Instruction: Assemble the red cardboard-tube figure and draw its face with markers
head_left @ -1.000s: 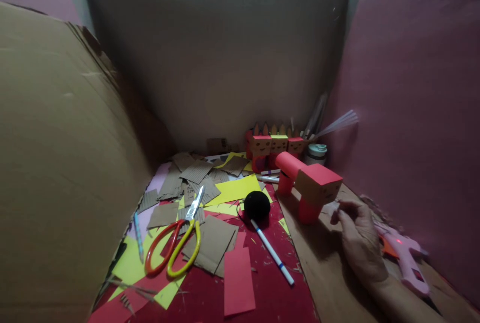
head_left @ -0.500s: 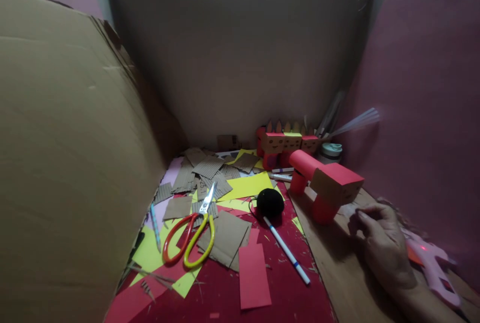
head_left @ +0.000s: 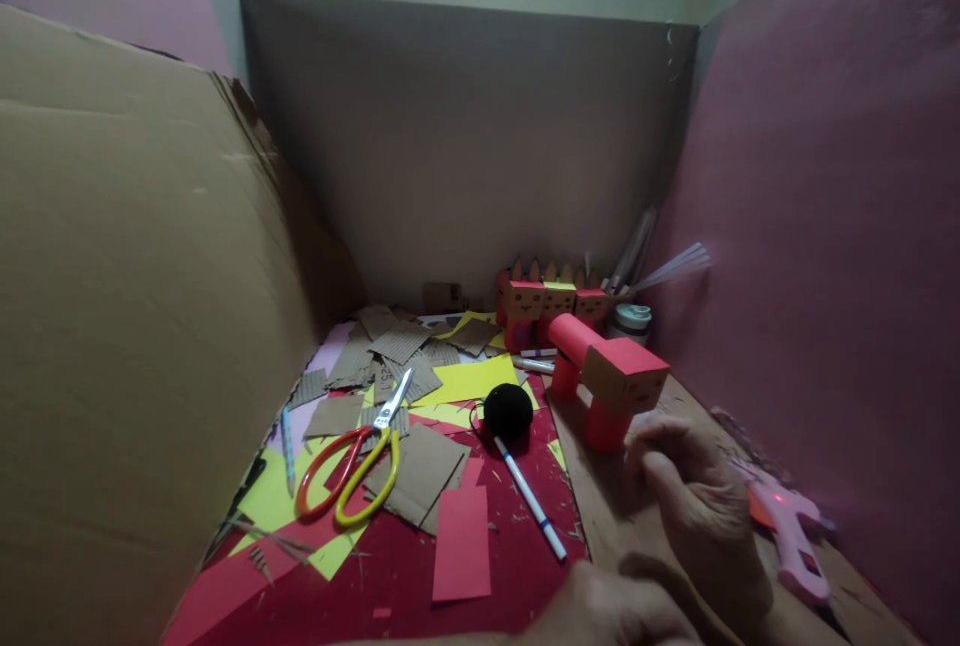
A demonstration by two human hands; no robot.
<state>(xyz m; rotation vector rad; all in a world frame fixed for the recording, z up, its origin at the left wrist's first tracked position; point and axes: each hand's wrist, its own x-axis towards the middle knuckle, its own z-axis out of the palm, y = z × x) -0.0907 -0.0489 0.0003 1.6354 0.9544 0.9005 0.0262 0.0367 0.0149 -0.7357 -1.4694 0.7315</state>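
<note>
Head view: red figure [head_left: 613,378], long axis diagonal, face toward near right.

Surface [head_left: 517,548]: dark red at left, brown at right. Red portion: white marker [head_left: 529,499] with blue bands, black ball [head_left: 508,411], red paper rectangle [head_left: 461,548], cardboard scraps [head_left: 420,476]. Brown portion: box-headed figure [head_left: 624,358], standing upright; pink glue gun [head_left: 795,538] near right-hand wall [head_left: 840,256].

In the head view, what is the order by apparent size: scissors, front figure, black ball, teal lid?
1. Scissors and front figure: about alike in extent, so not ranked.
2. Black ball.
3. Teal lid.
</note>
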